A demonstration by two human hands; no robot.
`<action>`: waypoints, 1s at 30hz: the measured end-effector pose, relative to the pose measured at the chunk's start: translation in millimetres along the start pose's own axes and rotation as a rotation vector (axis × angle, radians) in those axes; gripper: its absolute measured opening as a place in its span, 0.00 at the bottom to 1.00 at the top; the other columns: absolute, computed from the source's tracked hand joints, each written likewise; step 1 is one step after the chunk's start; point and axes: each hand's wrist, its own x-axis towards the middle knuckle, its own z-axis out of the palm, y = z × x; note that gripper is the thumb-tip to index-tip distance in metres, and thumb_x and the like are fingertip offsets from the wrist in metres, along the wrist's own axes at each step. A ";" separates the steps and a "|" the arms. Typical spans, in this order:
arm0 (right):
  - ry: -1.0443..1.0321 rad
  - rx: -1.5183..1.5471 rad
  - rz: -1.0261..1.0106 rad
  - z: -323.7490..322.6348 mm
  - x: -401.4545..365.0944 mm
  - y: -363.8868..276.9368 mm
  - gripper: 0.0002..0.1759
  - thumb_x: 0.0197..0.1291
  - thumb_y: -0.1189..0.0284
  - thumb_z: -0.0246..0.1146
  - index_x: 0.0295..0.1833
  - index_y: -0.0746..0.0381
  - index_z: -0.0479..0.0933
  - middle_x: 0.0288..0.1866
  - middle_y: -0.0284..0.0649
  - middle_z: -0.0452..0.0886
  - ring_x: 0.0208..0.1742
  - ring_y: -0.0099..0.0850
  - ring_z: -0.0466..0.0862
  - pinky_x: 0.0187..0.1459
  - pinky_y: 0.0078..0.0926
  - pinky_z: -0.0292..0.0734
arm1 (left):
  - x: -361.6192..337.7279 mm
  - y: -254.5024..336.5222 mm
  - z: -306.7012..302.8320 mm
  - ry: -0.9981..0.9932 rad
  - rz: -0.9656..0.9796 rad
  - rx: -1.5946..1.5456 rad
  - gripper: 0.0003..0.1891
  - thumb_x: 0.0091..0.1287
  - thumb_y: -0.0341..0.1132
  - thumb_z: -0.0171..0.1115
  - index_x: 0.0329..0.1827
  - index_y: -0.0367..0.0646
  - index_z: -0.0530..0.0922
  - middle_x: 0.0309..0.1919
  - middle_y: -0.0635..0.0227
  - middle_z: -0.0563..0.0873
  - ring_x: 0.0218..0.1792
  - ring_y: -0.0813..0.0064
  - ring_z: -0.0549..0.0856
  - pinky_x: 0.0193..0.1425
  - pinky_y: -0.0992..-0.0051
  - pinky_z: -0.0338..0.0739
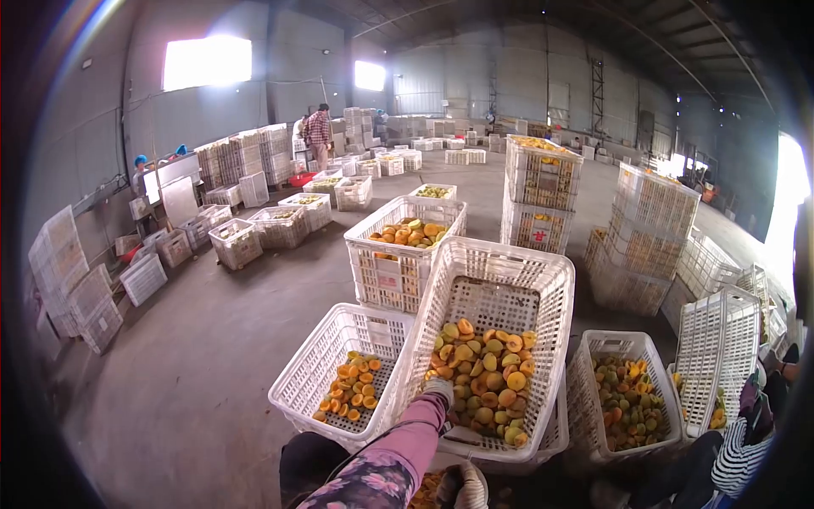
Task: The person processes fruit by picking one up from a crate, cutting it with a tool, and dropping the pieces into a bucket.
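My left hand (438, 389), in a pale glove below a pink flowered sleeve, reaches over the wall of a tilted white plastic crate (555, 280). It is at the left edge of a heap of apricots (487, 382), some whole and some halved. Orange fruit lies at its fingertips, which are too small to make out. Low in the view, my gloved right hand (469, 489) has its fingers curled beside a container of orange apricot pieces (426, 490); anything inside its grip is hidden. On the left, a lower crate (292, 386) holds apricot halves (350, 388).
A crate filled with apricots (407, 233) stands beyond the tilted one. Another fruit crate (627, 403) sits at right, near a person in a striped sleeve (739, 462). Tall crate stacks (538, 191) rise behind. Further back stands a person in a checked shirt (319, 131).
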 end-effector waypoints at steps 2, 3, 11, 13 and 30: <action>0.053 0.019 0.000 -2.4 -2.9 0.3 0.21 0.65 0.53 0.50 0.21 0.52 0.66 0.09 0.27 0.60 0.07 0.21 0.58 0.09 0.19 0.51 | -4.4 -0.3 3.1 -0.161 0.015 -0.052 0.26 0.51 0.44 0.64 0.53 0.42 0.77 0.49 0.55 0.81 0.55 0.61 0.78 0.59 0.64 0.70; 0.080 -0.015 -0.017 -5.7 3.7 0.9 0.21 0.65 0.54 0.49 0.21 0.51 0.65 0.09 0.27 0.60 0.07 0.22 0.58 0.09 0.19 0.50 | -6.1 -1.5 14.0 -0.061 -0.002 -0.139 0.22 0.49 0.44 0.65 0.44 0.41 0.81 0.48 0.54 0.82 0.53 0.59 0.79 0.57 0.64 0.72; -0.087 -0.549 -0.427 -52.1 56.2 4.9 0.20 0.65 0.55 0.50 0.40 0.61 0.76 0.26 0.35 0.74 0.24 0.28 0.72 0.29 0.24 0.68 | -82.8 -2.8 18.8 -0.123 0.245 -2.481 0.13 0.68 0.37 0.51 0.54 0.49 0.70 0.37 0.68 0.78 0.42 0.70 0.79 0.46 0.68 0.77; -0.084 -0.830 -0.700 -58.1 78.3 11.4 0.21 0.65 0.57 0.51 0.46 0.65 0.75 0.37 0.37 0.79 0.36 0.27 0.74 0.41 0.22 0.69 | -172.1 24.1 -32.8 -0.077 0.263 -2.357 0.14 0.68 0.40 0.52 0.55 0.50 0.69 0.41 0.68 0.77 0.43 0.71 0.77 0.49 0.69 0.76; -0.154 -0.716 -0.351 -44.7 62.9 23.0 0.19 0.64 0.57 0.55 0.48 0.63 0.73 0.30 0.28 0.75 0.27 0.17 0.69 0.29 0.16 0.66 | -225.2 41.5 38.4 0.496 0.347 -1.461 0.22 0.70 0.32 0.45 0.64 0.34 0.57 0.53 0.60 0.73 0.53 0.70 0.75 0.59 0.74 0.70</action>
